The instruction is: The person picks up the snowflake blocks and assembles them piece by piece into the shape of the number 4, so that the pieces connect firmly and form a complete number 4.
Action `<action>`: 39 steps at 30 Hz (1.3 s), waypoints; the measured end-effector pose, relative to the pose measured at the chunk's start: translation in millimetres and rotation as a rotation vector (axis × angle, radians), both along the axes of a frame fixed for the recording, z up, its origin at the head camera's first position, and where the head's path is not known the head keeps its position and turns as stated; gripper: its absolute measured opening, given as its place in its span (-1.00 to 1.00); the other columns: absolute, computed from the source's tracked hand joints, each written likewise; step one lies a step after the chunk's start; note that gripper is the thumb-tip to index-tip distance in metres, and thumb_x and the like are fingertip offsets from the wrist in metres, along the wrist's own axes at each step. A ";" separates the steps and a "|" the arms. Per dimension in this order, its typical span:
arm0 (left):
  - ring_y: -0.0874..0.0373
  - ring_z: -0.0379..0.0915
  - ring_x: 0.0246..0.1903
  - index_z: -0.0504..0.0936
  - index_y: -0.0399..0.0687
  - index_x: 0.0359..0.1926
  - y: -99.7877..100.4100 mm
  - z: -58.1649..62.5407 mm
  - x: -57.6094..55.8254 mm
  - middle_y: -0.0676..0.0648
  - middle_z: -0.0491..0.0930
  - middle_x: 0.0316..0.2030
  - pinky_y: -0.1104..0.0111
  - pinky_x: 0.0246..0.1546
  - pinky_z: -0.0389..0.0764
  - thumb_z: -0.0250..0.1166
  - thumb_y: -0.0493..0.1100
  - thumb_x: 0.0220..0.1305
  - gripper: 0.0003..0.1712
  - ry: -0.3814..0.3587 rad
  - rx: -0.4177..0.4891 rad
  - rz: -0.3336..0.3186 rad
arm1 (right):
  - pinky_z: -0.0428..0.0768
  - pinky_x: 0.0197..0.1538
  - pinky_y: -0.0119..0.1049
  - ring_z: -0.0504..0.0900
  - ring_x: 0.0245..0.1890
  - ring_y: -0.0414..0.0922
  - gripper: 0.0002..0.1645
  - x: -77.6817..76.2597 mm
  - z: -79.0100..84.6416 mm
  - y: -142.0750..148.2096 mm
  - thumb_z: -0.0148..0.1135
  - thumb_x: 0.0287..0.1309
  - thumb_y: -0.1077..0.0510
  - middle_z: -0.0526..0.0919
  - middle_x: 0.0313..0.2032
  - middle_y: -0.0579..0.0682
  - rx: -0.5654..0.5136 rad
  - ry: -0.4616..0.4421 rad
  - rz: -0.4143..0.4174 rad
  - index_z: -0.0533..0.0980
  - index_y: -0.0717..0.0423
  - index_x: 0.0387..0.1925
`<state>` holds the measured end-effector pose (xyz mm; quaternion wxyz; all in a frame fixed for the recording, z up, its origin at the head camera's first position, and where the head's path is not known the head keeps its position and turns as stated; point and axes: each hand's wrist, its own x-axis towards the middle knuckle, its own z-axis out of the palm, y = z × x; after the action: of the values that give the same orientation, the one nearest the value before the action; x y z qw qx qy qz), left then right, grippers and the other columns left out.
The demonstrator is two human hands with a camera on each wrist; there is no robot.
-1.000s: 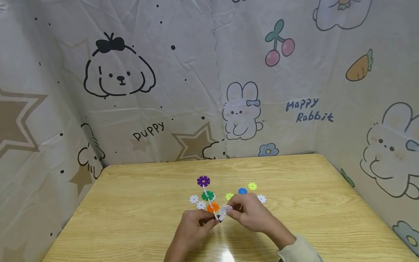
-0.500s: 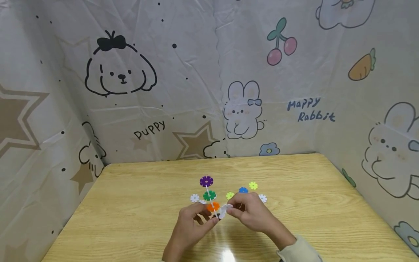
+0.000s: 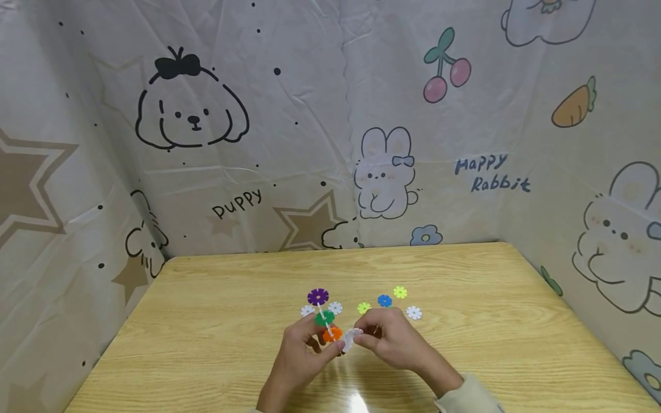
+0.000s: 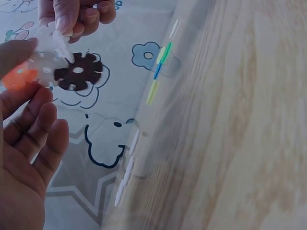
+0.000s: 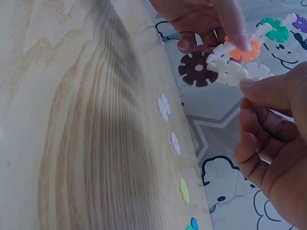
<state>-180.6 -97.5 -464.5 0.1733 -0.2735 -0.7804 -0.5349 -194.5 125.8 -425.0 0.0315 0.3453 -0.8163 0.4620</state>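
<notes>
My left hand (image 3: 303,357) grips a chain of notched plastic snowflake discs near its lower end. A purple disc (image 3: 318,296), a green disc (image 3: 325,318) and an orange disc (image 3: 332,334) run down it, linked by white discs set edge-on. At the low end a brown disc (image 4: 79,72) joins a white disc (image 4: 45,68), clearest in the left wrist view. Thumb and fingers of my right hand (image 3: 392,341) pinch another white disc (image 5: 257,72) against that end. Whether its slot is seated in its neighbour's, I cannot tell.
Loose discs lie on the wooden table (image 3: 217,321) beyond my hands: two yellow, a blue disc (image 3: 384,301) and several white, one being the white disc (image 3: 413,312) at right. A printed cloth (image 3: 289,115) hangs behind and at both sides.
The chain has swung: its purple end tips lower and slightly left, uncovering a white disc on the table. My left hand has shifted its fingers on the chain; my right keeps its pinch.
</notes>
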 end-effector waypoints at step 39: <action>0.31 0.53 -0.51 0.66 0.05 -0.42 0.7 1.0 -0.2 0.18 0.63 -0.47 0.38 -0.51 0.61 0.51 -0.36 0.09 -0.77 -0.012 -0.009 -0.068 | 0.55 -0.50 -0.38 0.49 -0.55 -0.31 -0.92 0.0 -3.6 -8.4 0.37 0.22 0.25 0.57 -0.52 -0.27 0.065 -0.085 0.052 0.69 0.02 -0.38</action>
<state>-180.9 -96.9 -463.5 0.1493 -0.2974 -0.7740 -0.5387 -194.5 117.3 -428.5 -0.0264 0.3472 -0.8222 0.4503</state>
